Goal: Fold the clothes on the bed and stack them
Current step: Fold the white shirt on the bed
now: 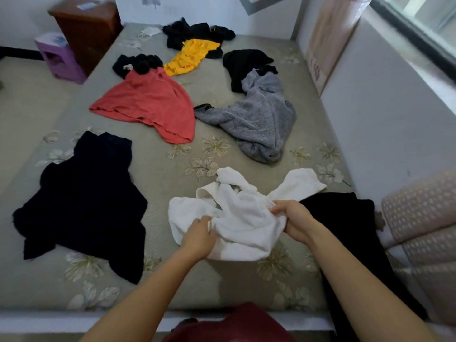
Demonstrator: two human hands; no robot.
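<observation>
both hands are busy with the white top (pixel 243 219), which lies bunched up on the near part of the bed (pixel 249 154). the left hand (pixel 198 236) is closed on a fold of the white cloth near its lower left side, and the right hand (pixel 293 219) is closed on the cloth at its right side, close to where one sleeve sticks out. the top is crumpled and not flat, so this looks like the very start of folding it: picking it up or pulling it open to find its shape. no folded pile can be seen anywhere yet. the next move probably calls for spreading the top out flat on the bare patch of bed in front, with both sleeves out, before any fold is made. a black garment (pixel 345 218) lies just to the right, touching or under the white sleeve, so the white top may need to be pulled clear of it. a dark navy top (pixel 84 208) lies well to the left. farther back wait a coral red top (pixel 148 104), a grey fuzzy sweater (pixel 261 119), a yellow garment (pixel 190 56) and some more black clothes (pixel 195 33). all of these are loose and unfolded, so most of the job is left to do. soft cloth like this can slip and bunch, so a firm hold on both sides should help.
</observation>
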